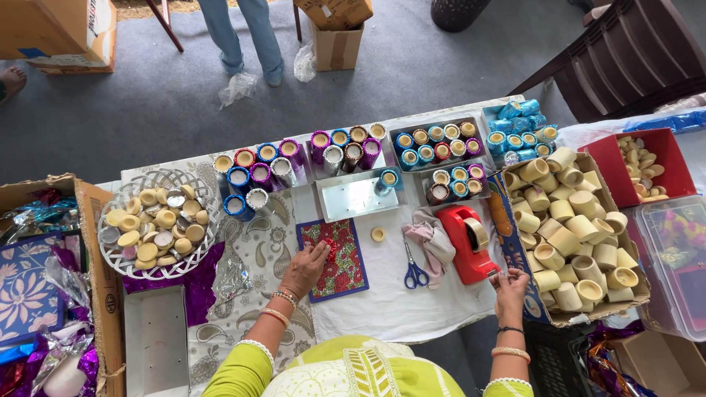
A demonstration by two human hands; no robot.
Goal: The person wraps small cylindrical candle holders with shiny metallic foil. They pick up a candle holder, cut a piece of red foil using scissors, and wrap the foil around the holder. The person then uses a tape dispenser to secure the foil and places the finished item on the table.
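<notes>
The left hand (305, 266) is laid flat, fingers spread, on a red floral card (336, 259) lying on the table (390, 301). A bit of clear tape is pinched in the right hand (510, 285), grip closed on it, just beside the red tape dispenser (468, 242). Blue scissors (415, 270) are left between the two.

A pair of blue-handled scissors (415, 270) is lying on the bench (382, 301) between the two hands, with a crumpled pink cloth (432, 241) just beyond it. A white basket (158, 220) of round lids is sitting far to the left of the left hand. A red box (647, 167) is standing beyond and right of the right hand. Someone in jeans (250, 33) is standing on the floor well beyond the bench.
</notes>
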